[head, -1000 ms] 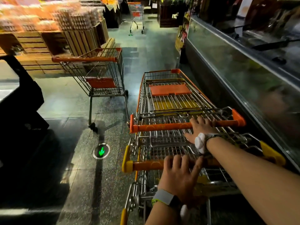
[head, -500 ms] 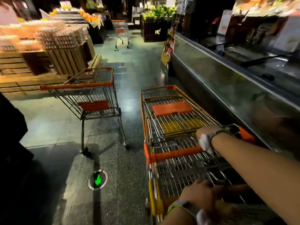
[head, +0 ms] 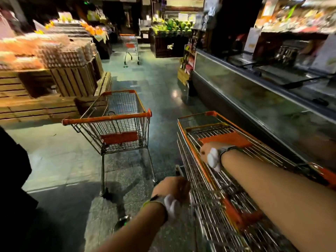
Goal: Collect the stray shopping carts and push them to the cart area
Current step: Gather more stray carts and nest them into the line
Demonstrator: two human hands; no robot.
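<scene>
A row of nested wire shopping carts (head: 227,139) with orange trim runs from the lower right toward the aisle. My right hand (head: 206,151) is closed on the orange left rim of the front cart. My left hand (head: 172,187) grips the left side of the row, further back. A stray cart (head: 109,119) with an orange handle stands empty to the left of the row, apart from it, its handle facing me. A second stray cart (head: 131,49) stands far down the aisle.
A long glass-topped freezer counter (head: 254,99) runs close along the right of the carts. Wooden crates with egg trays (head: 72,82) stand at the left. A green produce stand (head: 171,39) is at the aisle's far end. A dark shape (head: 14,179) fills the left edge.
The view has swung left and up. The nested row now angles toward the right. My right hand has shifted from the orange handle to the left rim, and the stray cart looks nearer.
</scene>
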